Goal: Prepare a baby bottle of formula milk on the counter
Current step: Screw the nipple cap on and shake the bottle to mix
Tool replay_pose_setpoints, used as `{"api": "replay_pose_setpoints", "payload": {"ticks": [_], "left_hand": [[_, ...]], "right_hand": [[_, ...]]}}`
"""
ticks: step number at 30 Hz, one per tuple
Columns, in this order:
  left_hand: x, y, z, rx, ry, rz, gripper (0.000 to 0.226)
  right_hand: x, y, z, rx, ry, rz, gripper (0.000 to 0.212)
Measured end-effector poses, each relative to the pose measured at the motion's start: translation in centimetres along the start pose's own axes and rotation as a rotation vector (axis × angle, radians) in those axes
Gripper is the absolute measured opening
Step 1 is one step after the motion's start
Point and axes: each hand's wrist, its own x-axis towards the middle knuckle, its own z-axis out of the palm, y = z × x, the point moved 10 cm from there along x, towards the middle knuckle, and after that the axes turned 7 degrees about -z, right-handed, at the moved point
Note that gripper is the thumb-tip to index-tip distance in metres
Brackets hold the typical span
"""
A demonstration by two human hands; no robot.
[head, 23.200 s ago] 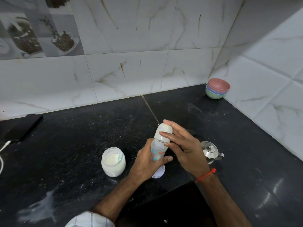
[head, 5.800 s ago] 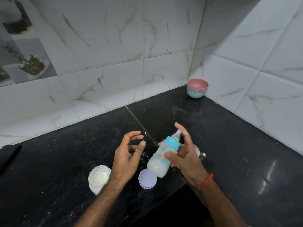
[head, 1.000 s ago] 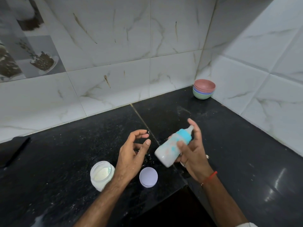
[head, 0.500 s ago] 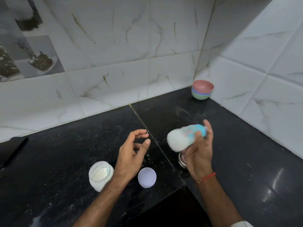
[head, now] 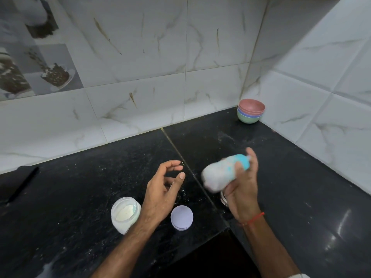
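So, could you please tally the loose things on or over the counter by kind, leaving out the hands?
Baby bottle: 1, held in the right hand
Open powder jar: 1
Lilac lid: 1
Stacked bowls: 3 colours show; exact count unclear
Metal thing behind the right hand: 1, mostly hidden
Total: at least 7

Your jar (head: 125,214) sits near the counter's (head: 301,187) front edge, its lid (head: 181,217) to the right; stacked bowls (head: 251,113) fill the back corner, and probably a kettle (head: 223,198) hides behind your right hand (head: 242,189).
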Motion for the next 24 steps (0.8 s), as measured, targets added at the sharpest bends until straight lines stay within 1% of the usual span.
{"api": "replay_pose_setpoints", "payload": {"ticks": [2, 3, 4, 7, 8, 9, 10, 11, 13, 14, 15, 16, 18, 19, 20, 21, 22, 24], "left_hand": [[0.0, 0.0, 0.2, 0.008, -0.001, 0.0, 0.029], [-0.1, 0.1, 0.2, 0.008, -0.005, 0.001, 0.029], [-0.1, 0.2, 0.3, 0.007, -0.008, 0.003, 0.029], [-0.1, 0.3, 0.3, 0.001, -0.005, 0.003, 0.028], [-0.2, 0.2, 0.3, 0.001, -0.005, 0.0, 0.028], [-0.2, 0.2, 0.3, 0.003, -0.007, -0.003, 0.029], [-0.2, 0.2, 0.3, 0.005, -0.008, -0.004, 0.029], [-0.2, 0.2, 0.2, 0.006, -0.007, -0.005, 0.029], [-0.2, 0.2, 0.2, 0.013, -0.004, 0.001, 0.03], [-0.2, 0.3, 0.3, 0.018, -0.006, 0.005, 0.031], [-0.2, 0.5, 0.3, 0.018, -0.01, 0.007, 0.031], [-0.2, 0.5, 0.3, 0.014, -0.01, 0.007, 0.031], [-0.3, 0.5, 0.1, 0.007, -0.003, 0.004, 0.03], [-0.3, 0.5, 0.1, 0.005, 0.001, 0.003, 0.03], [-0.3, 0.5, 0.0, 0.005, 0.003, 0.002, 0.03], [-0.3, 0.4, 0.0, 0.007, 0.004, 0.002, 0.03], [-0.3, 0.4, -0.1, 0.01, 0.004, 0.004, 0.03], [-0.2, 0.4, 0.1, 0.021, 0.001, 0.008, 0.03]], "right_hand": [[-1.1, 0.8, 2.6, -0.331, -0.271, -0.008, 0.084], [-1.4, 0.9, 2.9, -0.382, -0.318, -0.029, 0.082], [-1.1, 0.5, 2.6, -0.34, -0.259, -0.055, 0.082], [0.2, -1.1, -1.3, 0.005, 0.196, -0.115, 0.072], [0.4, -1.1, -2.0, 0.1, 0.259, -0.126, 0.071], [0.4, -0.9, -2.0, 0.108, 0.244, -0.119, 0.072], [0.2, -0.8, -1.2, 0.03, 0.148, -0.095, 0.073], [0.0, -0.3, -0.1, -0.116, -0.003, -0.055, 0.077], [-1.6, 1.1, 3.2, -0.421, -0.397, 0.004, 0.085], [-2.1, 1.5, 3.8, -0.474, -0.483, 0.014, 0.087], [-2.0, 1.2, 3.6, -0.449, -0.438, -0.006, 0.087], [-1.3, 0.5, 2.8, -0.358, -0.292, -0.027, 0.083], [-0.2, -0.6, -0.6, -0.061, 0.091, -0.063, 0.071], [0.1, -0.7, -1.6, 0.074, 0.177, -0.084, 0.066], [0.2, -0.7, -1.8, 0.13, 0.193, -0.087, 0.064], [0.2, -0.5, -1.5, 0.082, 0.133, -0.062, 0.066], [0.0, -0.4, -0.2, -0.04, 0.008, -0.023, 0.073], [-1.2, 0.9, 2.8, -0.371, -0.352, 0.043, 0.086]]}}
